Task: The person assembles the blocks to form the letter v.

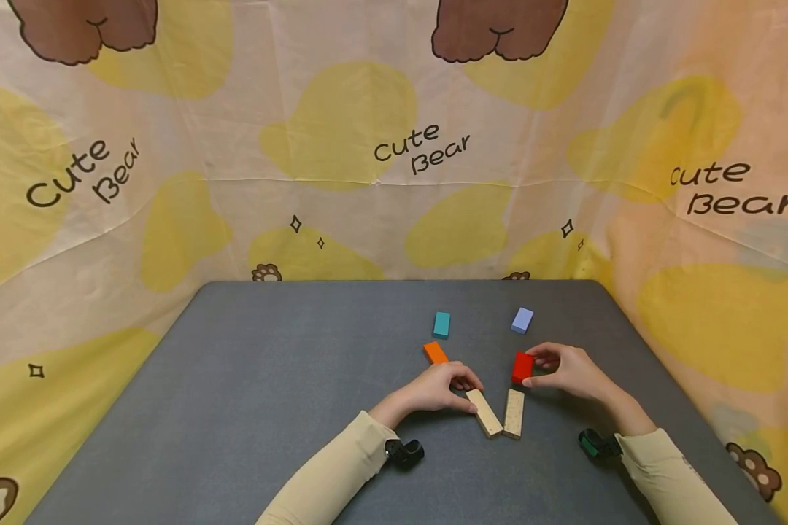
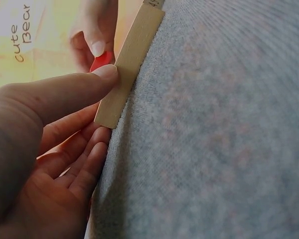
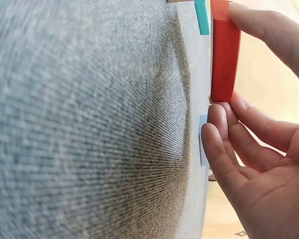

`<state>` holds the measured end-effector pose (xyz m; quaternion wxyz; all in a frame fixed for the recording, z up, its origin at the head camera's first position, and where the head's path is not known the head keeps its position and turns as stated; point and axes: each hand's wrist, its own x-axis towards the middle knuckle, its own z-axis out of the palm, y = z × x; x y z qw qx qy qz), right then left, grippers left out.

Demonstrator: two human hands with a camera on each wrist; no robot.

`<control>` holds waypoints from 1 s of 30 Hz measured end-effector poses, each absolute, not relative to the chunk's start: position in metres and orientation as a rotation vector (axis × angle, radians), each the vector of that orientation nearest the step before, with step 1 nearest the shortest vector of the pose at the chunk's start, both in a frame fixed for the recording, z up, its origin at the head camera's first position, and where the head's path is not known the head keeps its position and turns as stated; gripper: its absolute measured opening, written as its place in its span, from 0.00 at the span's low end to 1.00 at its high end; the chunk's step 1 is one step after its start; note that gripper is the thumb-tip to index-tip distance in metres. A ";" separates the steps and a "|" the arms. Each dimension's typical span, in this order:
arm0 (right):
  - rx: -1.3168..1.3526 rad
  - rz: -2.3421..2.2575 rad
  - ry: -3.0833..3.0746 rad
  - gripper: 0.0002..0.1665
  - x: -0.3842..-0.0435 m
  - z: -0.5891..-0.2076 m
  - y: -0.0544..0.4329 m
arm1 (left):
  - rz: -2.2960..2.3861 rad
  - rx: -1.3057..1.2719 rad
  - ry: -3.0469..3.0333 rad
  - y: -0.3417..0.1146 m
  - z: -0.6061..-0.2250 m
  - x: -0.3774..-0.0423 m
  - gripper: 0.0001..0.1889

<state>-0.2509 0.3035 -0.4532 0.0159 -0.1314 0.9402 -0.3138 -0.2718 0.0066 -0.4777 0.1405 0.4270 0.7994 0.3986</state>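
Right of centre, red block: could get knocked into the right wooden block if it's being tilted.
Left wooden block, lower right: might get skewed if it's being pressed unevenly.
Right hand: red block being pinched, palm being angled up-left.
Left hand: wooden block's upper end being pinched, hand being held slantwise.

A screened-off tabletop work corner, whether in a home or a lab cannot be told: creased "Cute Bear" cloth hangs on 3 sides, beyond the far, left and right edges of the gray table.
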 end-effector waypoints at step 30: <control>-0.415 -0.980 2.894 0.33 -0.247 -0.458 0.301 | 1.216 1.191 2.275 0.008 -0.477 -0.272 0.17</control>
